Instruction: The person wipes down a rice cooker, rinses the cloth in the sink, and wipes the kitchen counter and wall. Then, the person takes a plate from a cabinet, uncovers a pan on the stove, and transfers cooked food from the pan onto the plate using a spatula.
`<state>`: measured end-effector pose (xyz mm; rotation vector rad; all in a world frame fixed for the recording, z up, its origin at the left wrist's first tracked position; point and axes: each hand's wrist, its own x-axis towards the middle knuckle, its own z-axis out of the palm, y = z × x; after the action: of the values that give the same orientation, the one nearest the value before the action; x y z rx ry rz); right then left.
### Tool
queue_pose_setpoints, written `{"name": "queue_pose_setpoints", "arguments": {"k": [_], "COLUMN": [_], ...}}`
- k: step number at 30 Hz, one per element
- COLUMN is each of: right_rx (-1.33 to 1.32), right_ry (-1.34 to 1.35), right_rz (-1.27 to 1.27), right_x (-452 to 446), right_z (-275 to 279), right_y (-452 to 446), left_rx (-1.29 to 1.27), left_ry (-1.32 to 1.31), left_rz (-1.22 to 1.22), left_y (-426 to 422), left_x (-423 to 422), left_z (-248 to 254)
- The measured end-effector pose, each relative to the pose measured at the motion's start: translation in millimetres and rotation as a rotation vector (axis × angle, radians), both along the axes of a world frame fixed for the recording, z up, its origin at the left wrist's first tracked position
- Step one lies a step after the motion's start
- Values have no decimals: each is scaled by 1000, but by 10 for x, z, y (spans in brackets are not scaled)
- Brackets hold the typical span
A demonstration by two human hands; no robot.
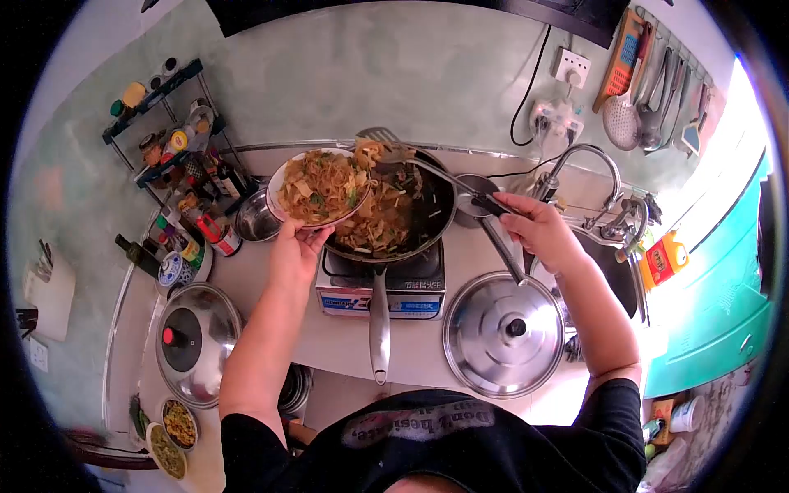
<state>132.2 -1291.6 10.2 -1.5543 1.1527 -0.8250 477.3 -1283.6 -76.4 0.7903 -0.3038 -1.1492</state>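
Note:
My left hand [299, 246] holds a white bowl [276, 204] from below, at the left edge of a dark pan [440, 215]. Noodles with vegetables [322, 185] are heaped in the bowl. My right hand [532, 228] is closed on the dark handle of a slotted metal spatula [440, 172]. Some food sits by the spatula's head, close to the bowl's upper right rim. More noodles and greens [378, 226] lie in the pan, which stands on a portable stove [380, 296] with its handle toward me.
Steel lids lie at the right [504, 333] and left [197, 341]. Bottles and a spice rack [160, 168] stand at the left. A sink with a faucet [612, 177] is at the right. Two dishes of food [168, 450] sit lower left. Utensils [620, 122] hang upper right.

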Motion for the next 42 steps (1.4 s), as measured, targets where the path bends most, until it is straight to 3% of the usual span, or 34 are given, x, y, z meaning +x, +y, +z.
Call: {"name": "queue_pose_setpoints", "arguments": {"k": [4, 7, 8, 10, 16, 18, 19, 26, 28, 30, 34, 38, 42], "right_rx": [-162, -975, -976, -898, -850, -684, -551, -352, -411, -284, -169, -216, -59], "right_ry": [82, 513, 515, 808, 583, 419, 512, 425, 357, 511, 416, 343, 239], "right_rz": [16, 139, 141, 138, -68, -123, -146, -103, -84, -76, -40, -1, 47], "right_x": [93, 200, 231, 272, 42, -64, -125, -227, -237, -220, -177, -135, -108], "right_z": [120, 198, 277, 396, 155, -107, -214, -589, -725, -798, -899, -1003, -1059], "right_y": [57, 214, 298, 443, 160, -24, -95, -74, -82, -84, -69, -97, -137], "left_rx": [21, 12, 1, 5, -2, -30, -37, -73, -104, -103, -154, -172, -185], "left_ry": [34, 20, 16, 28, 19, 17, 31, -34, -35, -63, -59, -51, -72], "left_rz": [-39, -71, -75, -75, -30, -25, -25, -30, -41, -39, -45, -14, -25], "left_y": [-3, 0, -8, -41, -59, -90, -89, -77, -73, -80, -101, -112, -204], "left_x": [8, -26, -34, -26, -27, 0, 6, -19, -35, -58, -93, -149, -151], "left_z": [-75, -105, -116, -169, -106, -59, -2, 497, 627, 770, 1010, 1237, 1342]}}
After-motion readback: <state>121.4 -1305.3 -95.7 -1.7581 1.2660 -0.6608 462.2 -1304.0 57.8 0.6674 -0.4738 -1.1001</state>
